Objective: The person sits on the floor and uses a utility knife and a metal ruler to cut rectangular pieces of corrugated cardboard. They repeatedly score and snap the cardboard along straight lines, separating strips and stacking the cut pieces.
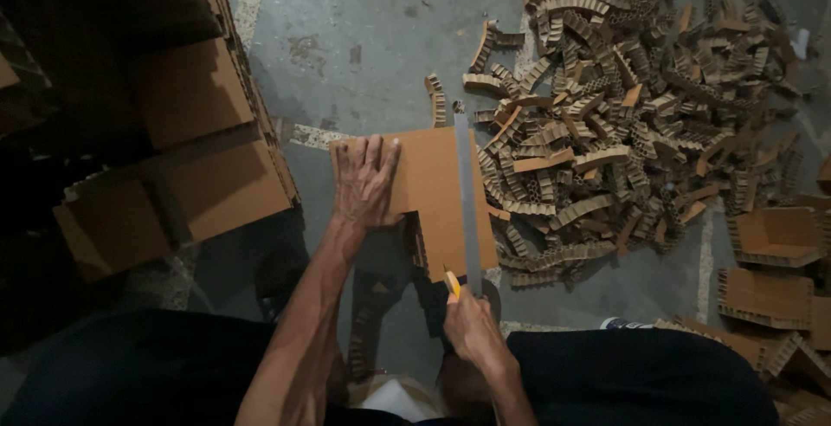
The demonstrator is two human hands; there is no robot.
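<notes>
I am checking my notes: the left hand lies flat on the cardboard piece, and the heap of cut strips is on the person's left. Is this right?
Not quite. In the head view the left hand does lie flat on the cardboard piece, but the heap of cut strips lies on the person's right.

The right hand (pixel 472 326) hides the knife's (pixel 452 282) handle, the left hand (pixel 365 185) covers part of the cardboard (pixel 433 183), the stack (pixel 173 132) fades into dark at the left edge, and the scrap pile (pixel 632 106) runs off the top.
</notes>
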